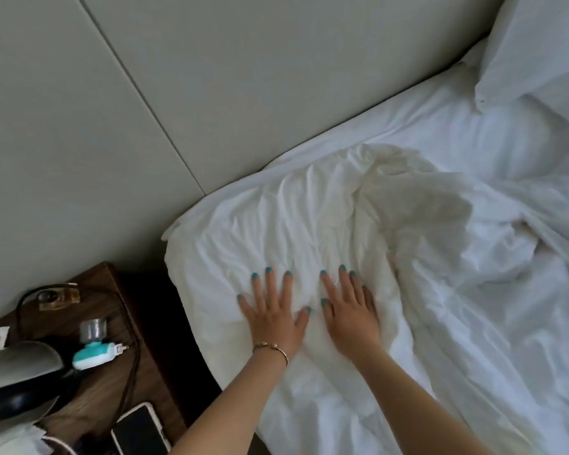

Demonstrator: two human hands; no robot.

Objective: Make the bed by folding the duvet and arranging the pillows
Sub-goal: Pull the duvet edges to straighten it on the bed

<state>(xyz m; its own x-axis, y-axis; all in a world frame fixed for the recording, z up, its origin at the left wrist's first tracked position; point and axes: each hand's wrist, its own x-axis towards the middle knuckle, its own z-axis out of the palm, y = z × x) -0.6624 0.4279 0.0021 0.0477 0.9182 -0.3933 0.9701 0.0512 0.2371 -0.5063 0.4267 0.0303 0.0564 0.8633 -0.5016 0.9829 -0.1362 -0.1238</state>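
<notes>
A crumpled white duvet (pixel 408 231) covers the bed, its corner lying near the head end by the padded headboard (pixel 211 77). My left hand (pixel 273 310) and my right hand (pixel 350 310) lie flat side by side on the duvet corner, palms down, fingers spread, holding nothing. A white pillow (pixel 536 50) leans against the headboard at the upper right. The bare white sheet (pixel 440 126) shows between the pillow and the duvet.
A dark wooden nightstand (pixel 112 382) stands left of the bed. On it are a phone (pixel 142 431), a teal and white plug-in device (pixel 92 353), a small glass bottle (pixel 58 297), cables and a lamp shade (pixel 17 366).
</notes>
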